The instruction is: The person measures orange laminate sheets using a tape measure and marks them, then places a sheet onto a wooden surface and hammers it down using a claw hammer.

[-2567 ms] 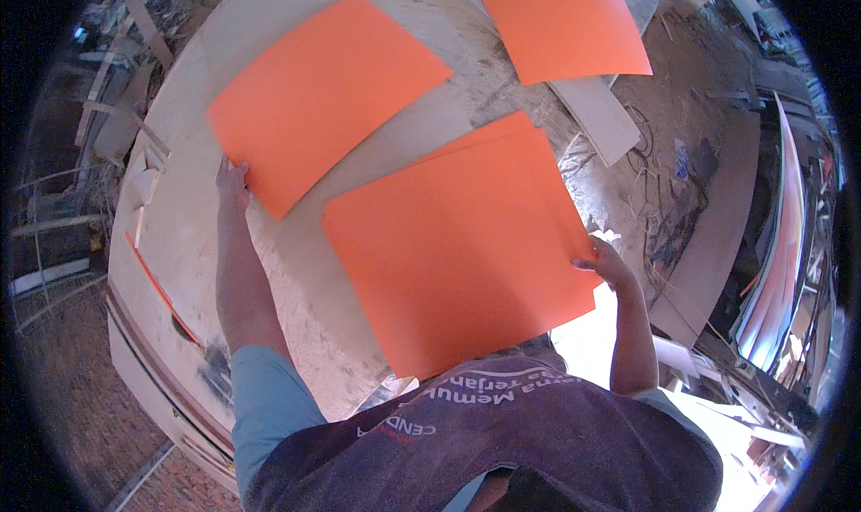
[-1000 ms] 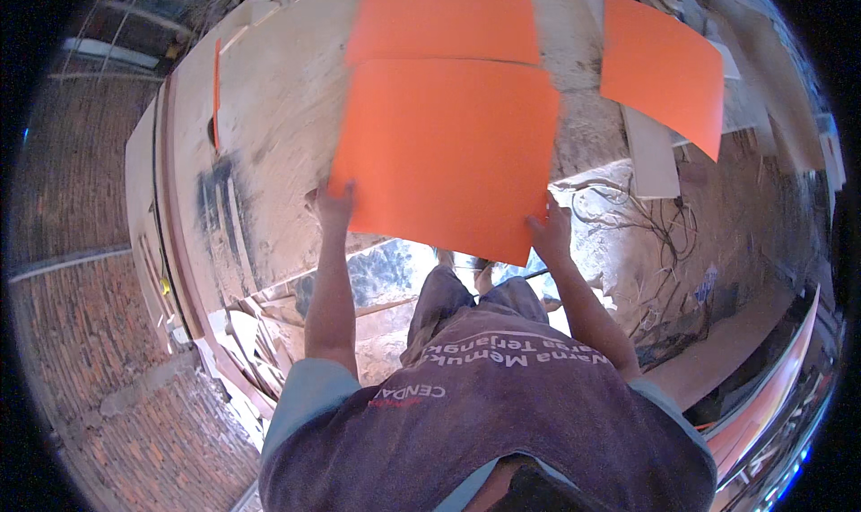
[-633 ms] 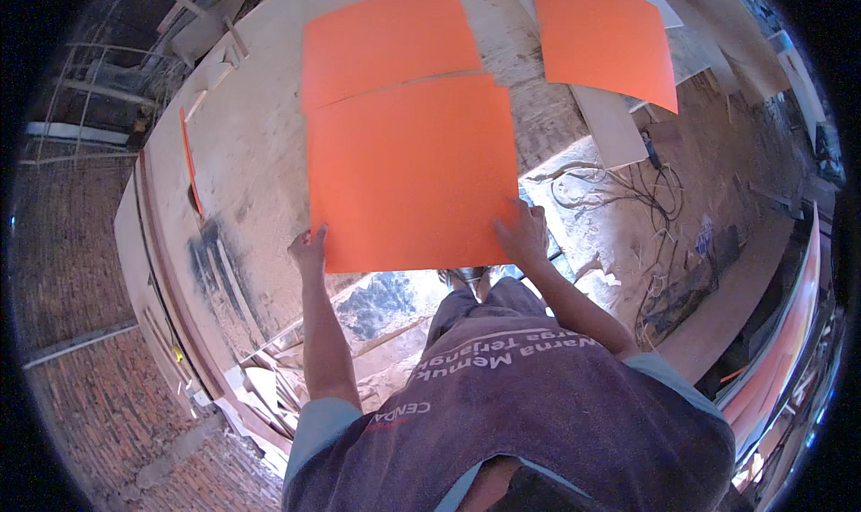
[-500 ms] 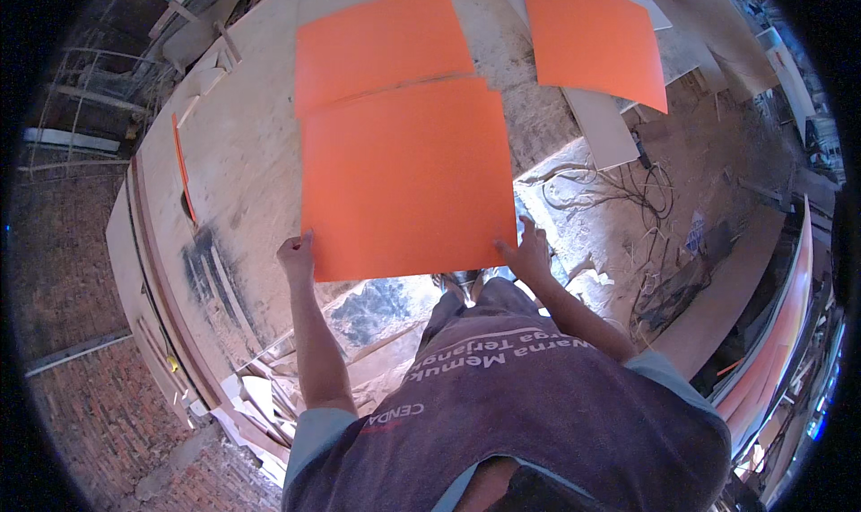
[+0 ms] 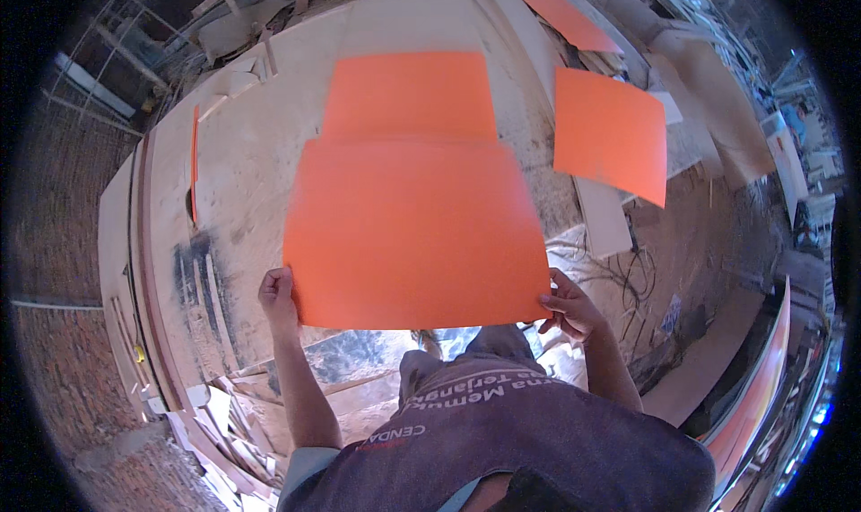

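Note:
An orange sheet (image 5: 417, 234) is held out in front of me by its two near corners, its far edge blurred. My left hand (image 5: 279, 295) pinches it at the left side near the corner. At the right side, my right hand (image 5: 570, 304) grips the other corner between thumb and fingers. Just beyond lies another orange sheet (image 5: 408, 95) on the large pale board (image 5: 251, 180), partly covered by the held one. What the sheets are made of I cannot tell.
To the right lies another orange sheet (image 5: 610, 135) over a pale strip of board (image 5: 603, 216). Looped cable (image 5: 632, 279) runs across the dusty floor. A thin orange strip (image 5: 195, 167) rests on the board's left part. Offcuts (image 5: 238, 436) pile up at lower left.
The held sheet has lifted toward me and looks larger. My right hand has moved outward and now grips its right corner. The whole view has shifted, showing more of the far side.

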A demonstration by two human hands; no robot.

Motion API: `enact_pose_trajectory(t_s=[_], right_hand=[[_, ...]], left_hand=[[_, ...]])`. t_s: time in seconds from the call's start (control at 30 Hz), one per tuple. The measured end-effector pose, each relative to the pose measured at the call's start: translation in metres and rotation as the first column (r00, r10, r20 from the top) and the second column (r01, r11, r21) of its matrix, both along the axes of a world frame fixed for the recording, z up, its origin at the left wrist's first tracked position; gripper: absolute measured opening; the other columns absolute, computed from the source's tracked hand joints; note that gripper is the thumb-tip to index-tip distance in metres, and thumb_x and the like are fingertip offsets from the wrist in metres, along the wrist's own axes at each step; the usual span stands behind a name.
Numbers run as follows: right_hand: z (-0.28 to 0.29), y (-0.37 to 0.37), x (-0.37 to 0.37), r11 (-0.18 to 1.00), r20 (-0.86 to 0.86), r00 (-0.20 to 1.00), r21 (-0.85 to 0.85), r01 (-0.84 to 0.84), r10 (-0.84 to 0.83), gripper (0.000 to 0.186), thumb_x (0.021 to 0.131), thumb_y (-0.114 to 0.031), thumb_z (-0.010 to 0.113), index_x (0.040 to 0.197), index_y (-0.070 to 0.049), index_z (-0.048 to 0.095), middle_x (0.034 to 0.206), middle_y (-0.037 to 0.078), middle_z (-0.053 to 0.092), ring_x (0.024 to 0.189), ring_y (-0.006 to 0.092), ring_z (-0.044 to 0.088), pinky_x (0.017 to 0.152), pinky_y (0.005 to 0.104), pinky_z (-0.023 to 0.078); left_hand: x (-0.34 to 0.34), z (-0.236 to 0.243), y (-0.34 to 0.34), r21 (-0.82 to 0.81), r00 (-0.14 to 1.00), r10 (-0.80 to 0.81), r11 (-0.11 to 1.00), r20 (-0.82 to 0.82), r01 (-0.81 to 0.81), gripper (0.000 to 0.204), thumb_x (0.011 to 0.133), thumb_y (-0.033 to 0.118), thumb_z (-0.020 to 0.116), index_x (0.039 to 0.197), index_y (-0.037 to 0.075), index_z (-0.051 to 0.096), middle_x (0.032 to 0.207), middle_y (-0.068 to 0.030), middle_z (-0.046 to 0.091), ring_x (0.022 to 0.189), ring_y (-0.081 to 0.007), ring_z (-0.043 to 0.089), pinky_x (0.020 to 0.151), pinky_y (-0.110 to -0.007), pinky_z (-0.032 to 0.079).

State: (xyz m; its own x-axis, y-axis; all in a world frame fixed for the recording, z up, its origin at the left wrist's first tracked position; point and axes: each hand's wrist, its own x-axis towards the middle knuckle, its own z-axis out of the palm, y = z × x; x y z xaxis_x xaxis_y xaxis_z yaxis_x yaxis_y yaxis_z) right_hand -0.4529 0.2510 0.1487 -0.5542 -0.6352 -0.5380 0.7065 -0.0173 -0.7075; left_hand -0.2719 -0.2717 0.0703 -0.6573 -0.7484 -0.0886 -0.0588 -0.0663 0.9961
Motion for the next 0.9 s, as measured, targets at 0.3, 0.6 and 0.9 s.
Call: enact_pose_trajectory(t_s=[0.3, 0.6, 0.9], right_hand=[[-0.028, -0.077, -0.317, 0.998, -0.717, 0.695, -0.046, 0.035, -0.058, 0.046, 0.096, -0.018, 0.061, 0.138, -0.009, 0.045, 0.116, 0.003, 0.061, 0.105, 0.0162, 0.062, 0.081, 0.0358, 0.056], [-0.12, -0.258, -0.567, 0.976, -0.223, 0.971, -0.216, 0.041, -0.09, 0.023, 0.098, -0.008, 0.055, 0.121, -0.009, 0.054, 0.113, 0.004, 0.061, 0.098, 0.0176, 0.062, 0.077, 0.0312, 0.055], [-0.321, -0.262, -0.793, 0.936, -0.937, 0.103, 0.342, 0.076, 0.334, 0.02, 0.086, -0.006, 0.067, 0.105, -0.006, 0.061, 0.096, 0.007, 0.066, 0.078, 0.0187, 0.065, 0.057, 0.0288, 0.057]], left_hand=[[-0.116, 0.135, 0.071, -0.28, 0.927, 0.361, 0.904, 0.099, -0.322, 0.019, 0.094, 0.024, 0.066, 0.094, 0.005, 0.068, 0.081, 0.0022, 0.061, 0.076, -0.0054, 0.052, 0.068, -0.024, 0.039], [-0.011, -0.036, 0.333, 0.331, 0.591, 0.441, 0.535, 0.676, -0.778, 0.066, 0.088, 0.063, 0.059, 0.119, 0.004, 0.054, 0.102, -0.0103, 0.059, 0.088, -0.0208, 0.057, 0.071, -0.038, 0.046], [-0.099, -0.085, 0.387, 0.642, 0.924, 0.292, 0.665, 0.245, -0.381, 0.059, 0.101, 0.043, 0.051, 0.142, 0.002, 0.039, 0.133, -0.0119, 0.053, 0.123, -0.028, 0.052, 0.101, -0.047, 0.044]])
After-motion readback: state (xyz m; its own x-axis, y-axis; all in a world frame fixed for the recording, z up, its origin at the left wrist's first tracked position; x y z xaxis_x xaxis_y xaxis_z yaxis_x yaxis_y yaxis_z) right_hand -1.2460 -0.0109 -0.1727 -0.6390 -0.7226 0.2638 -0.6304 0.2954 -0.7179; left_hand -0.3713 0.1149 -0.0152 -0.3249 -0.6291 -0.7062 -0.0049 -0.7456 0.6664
